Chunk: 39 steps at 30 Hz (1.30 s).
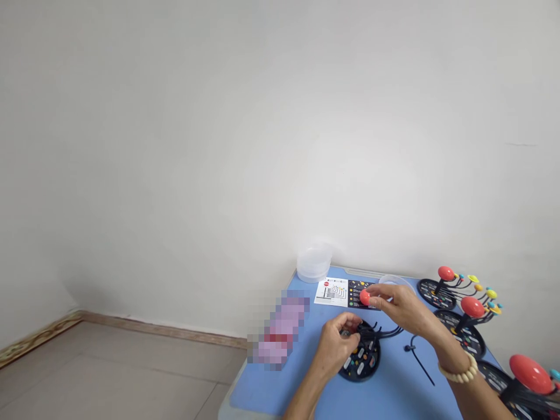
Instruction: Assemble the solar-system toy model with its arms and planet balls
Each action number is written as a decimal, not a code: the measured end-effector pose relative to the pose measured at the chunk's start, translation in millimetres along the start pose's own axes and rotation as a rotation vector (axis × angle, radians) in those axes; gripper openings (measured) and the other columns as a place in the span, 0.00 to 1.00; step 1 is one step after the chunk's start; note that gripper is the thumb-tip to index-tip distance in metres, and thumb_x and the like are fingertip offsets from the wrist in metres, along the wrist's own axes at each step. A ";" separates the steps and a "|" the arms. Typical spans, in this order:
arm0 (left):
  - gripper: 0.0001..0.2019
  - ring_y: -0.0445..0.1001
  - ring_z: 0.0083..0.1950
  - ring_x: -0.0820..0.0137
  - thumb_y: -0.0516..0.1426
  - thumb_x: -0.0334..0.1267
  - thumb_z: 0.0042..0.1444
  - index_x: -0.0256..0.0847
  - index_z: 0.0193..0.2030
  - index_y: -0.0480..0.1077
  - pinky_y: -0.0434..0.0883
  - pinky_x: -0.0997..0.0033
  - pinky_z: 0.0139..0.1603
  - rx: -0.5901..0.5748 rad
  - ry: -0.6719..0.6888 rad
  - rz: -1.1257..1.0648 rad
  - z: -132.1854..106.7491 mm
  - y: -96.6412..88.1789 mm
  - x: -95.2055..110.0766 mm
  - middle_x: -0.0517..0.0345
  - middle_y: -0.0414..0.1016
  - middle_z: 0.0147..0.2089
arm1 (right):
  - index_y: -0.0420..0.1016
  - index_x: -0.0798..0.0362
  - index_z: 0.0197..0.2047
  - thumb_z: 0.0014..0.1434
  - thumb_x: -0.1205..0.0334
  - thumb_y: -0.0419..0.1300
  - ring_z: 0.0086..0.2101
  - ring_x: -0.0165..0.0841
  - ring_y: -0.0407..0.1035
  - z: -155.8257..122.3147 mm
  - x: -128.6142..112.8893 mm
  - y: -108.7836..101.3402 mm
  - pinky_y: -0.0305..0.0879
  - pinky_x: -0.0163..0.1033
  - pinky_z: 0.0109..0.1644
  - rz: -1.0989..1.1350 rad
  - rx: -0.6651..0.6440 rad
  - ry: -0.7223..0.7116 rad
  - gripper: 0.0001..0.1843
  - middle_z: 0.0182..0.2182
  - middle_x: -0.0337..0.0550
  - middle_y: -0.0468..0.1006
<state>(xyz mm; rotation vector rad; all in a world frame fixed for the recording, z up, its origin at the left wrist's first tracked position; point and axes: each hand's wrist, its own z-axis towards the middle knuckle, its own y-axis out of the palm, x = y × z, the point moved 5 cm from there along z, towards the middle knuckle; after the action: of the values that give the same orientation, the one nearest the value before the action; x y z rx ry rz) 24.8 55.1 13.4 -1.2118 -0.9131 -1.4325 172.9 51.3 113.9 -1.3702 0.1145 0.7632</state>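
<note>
Stacked clear tubs (314, 262), blue table (258, 391), tiled floor (109, 379)

**Surface finishes, viewed from above.** Glossy red plastic sphere (364, 297) at 12 o'clock on the matt blue table (394, 396). Black plastic disc (365, 364) at 6 o'clock, smooth, with thin black plastic rods (385, 331) at 3 o'clock. Smooth printed paper sheet (331, 291) at 11 o'clock. Frosted translucent plastic tub (314, 262) beyond it, at the table's far edge. Matt cream bead bracelet (459, 370) at 4 o'clock. Matt painted wall (280, 146) behind.
</note>
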 end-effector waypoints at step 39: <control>0.03 0.70 0.30 0.69 0.59 0.28 0.42 0.37 0.27 0.73 0.67 0.72 0.34 -0.001 -0.074 0.007 3.4 2.4 -9.4 0.61 0.72 0.25 | 0.71 0.56 0.56 0.62 0.65 0.55 0.54 0.43 0.67 36.5 85.0 -5.2 0.62 0.46 0.55 -0.325 0.080 0.295 0.19 0.55 0.54 0.73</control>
<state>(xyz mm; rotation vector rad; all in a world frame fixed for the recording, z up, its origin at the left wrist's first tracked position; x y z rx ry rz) 27.9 60.0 4.8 -1.2743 -0.9579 -1.3907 227.4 120.2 84.6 -1.3749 0.1477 0.2801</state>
